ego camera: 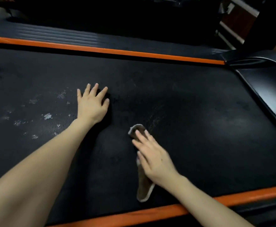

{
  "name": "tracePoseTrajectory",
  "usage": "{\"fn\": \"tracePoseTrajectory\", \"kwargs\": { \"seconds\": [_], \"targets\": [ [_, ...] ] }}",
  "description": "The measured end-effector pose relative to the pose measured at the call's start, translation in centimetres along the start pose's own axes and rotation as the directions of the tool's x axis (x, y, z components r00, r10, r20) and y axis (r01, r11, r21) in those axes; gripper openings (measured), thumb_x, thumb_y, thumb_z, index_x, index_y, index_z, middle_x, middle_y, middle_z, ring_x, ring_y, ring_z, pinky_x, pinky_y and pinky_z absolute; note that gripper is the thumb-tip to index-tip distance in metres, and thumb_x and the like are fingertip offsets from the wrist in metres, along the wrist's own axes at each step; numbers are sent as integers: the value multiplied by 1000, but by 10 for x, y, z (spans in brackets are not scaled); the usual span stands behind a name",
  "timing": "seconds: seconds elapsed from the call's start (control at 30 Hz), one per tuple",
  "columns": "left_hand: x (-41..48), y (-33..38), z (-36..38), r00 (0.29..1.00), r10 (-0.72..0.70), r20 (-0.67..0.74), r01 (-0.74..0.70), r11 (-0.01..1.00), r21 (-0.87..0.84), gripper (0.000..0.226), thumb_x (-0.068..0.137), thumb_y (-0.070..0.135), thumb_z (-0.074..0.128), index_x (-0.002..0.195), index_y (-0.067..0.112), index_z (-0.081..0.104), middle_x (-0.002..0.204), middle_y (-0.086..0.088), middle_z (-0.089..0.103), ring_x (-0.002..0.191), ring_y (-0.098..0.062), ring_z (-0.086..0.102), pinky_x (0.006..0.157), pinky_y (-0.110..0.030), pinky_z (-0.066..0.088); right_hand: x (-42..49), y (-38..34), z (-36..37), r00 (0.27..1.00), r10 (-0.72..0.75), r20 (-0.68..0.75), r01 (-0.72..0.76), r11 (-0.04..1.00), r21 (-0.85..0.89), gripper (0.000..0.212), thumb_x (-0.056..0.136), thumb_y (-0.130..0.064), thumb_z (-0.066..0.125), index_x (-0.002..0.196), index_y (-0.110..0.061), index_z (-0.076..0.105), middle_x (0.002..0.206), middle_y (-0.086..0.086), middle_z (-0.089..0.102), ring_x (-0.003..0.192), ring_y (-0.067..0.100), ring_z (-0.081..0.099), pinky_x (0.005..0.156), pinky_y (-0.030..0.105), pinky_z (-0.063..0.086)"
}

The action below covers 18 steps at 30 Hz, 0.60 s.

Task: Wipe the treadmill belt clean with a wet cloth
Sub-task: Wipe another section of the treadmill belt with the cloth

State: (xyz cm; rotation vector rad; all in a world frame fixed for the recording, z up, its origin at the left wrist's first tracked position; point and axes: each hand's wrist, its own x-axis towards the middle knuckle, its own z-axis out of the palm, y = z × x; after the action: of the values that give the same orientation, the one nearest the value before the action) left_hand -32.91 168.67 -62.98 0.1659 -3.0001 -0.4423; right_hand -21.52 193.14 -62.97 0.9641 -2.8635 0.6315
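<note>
Right hand (152, 154) presses the brown cloth (143, 189) flat-fingered on the treadmill belt (199, 128), while left hand (92, 104), fingers spread wide, rests beside it, white dust patches (48, 116) further left.

Head view, close, looking forward-down across treadmill belt (183, 99).

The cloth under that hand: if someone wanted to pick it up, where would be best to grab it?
Probably by its near end, beside the orange rail. The cloth lies flat and long on the belt, with the right hand pressed flat over its middle, leaving that tail bare. Come from the near side and pinch it from above.
</note>
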Motion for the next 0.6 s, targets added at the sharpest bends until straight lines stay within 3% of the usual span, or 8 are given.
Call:
{"fn": "tracePoseTrajectory", "kwargs": {
  "seconds": [0.1, 0.17, 0.23, 0.33, 0.4, 0.5, 0.57, 0.6],
  "targets": [
    [-45, -9, -15, 1000, 15, 4, -15, 1000, 13, 50, 97, 46, 30, 145, 31, 35, 157, -8, 22, 145, -33, 9, 115, -53, -2, -14, 37, -22, 981, 167, -101, -169, 986, -12, 41, 93, -18, 41, 128, -2, 55, 143, 16, 42, 132, 35, 40, 111, 43, 30],
    [-81, -23, -24, 998, 49, 25, -50, 998, 37, 60, 90, 54, 19, 143, 33, 38, 155, -8, 25, 144, -35, 13, 114, -55, -2, -4, 48, -31, 891, 438, -122, -436, 899, 44, 41, 97, -18, 41, 135, -3, 47, 150, 14, 31, 138, 33, 30, 115, 39, 22],
    [-109, -37, -26, 995, 78, 62, -83, 993, 80, 68, 86, 59, 12, 142, 34, 40, 154, -8, 29, 143, -37, 15, 114, -57, 0, 6, 23, -21, 838, 533, -122, -527, 846, 74, 43, 97, -21, 40, 135, -4, 47, 151, 16, 29, 139, 34, 28, 114, 39, 22],
    [-126, -49, -18, 993, 55, 107, -68, 990, 126, 68, 86, 62, 6, 145, 39, 32, 156, -5, 25, 144, -35, 13, 114, -58, 0, 4, -39, 4, 963, 267, -23, -263, 959, 108, 48, 91, -29, 39, 130, -5, 54, 146, 18, 38, 135, 37, 34, 111, 44, 27],
    [-128, -51, -13, 994, 43, 103, -58, 988, 144, 66, 87, 61, 4, 146, 41, 26, 157, -4, 23, 145, -33, 10, 114, -57, 0, -2, -64, -2, 979, 160, 127, -181, 968, 172, 49, 90, -31, 40, 136, -14, 49, 150, 7, 35, 140, 24, 29, 115, 37, 25],
    [-129, -51, -10, 996, 50, 77, -61, 987, 146, 64, 89, 59, 6, 146, 40, 27, 156, -4, 24, 145, -32, 11, 114, -57, 1, 0, -61, -33, 967, 244, -78, -224, 952, 208, 43, 90, -27, 45, 130, -12, 56, 140, 9, 49, 128, 22, 47, 109, 32, 34],
    [-129, -53, -10, 996, 50, 71, -60, 988, 140, 63, 89, 58, 6, 146, 40, 27, 156, -3, 24, 145, -32, 11, 115, -56, 0, 5, -56, -53, 953, 192, -233, -182, 981, 65, 43, 91, -28, 47, 128, -9, 56, 137, 12, 51, 124, 26, 51, 106, 29, 35],
    [-129, -52, -9, 996, 53, 72, -62, 988, 139, 62, 90, 58, 6, 146, 40, 27, 156, -3, 24, 145, -32, 11, 115, -56, 0, 7, -55, -58, 967, 146, -207, -149, 989, 3, 48, 90, -32, 49, 132, -10, 52, 140, 12, 48, 128, 26, 47, 106, 30, 33]
  ]
}}
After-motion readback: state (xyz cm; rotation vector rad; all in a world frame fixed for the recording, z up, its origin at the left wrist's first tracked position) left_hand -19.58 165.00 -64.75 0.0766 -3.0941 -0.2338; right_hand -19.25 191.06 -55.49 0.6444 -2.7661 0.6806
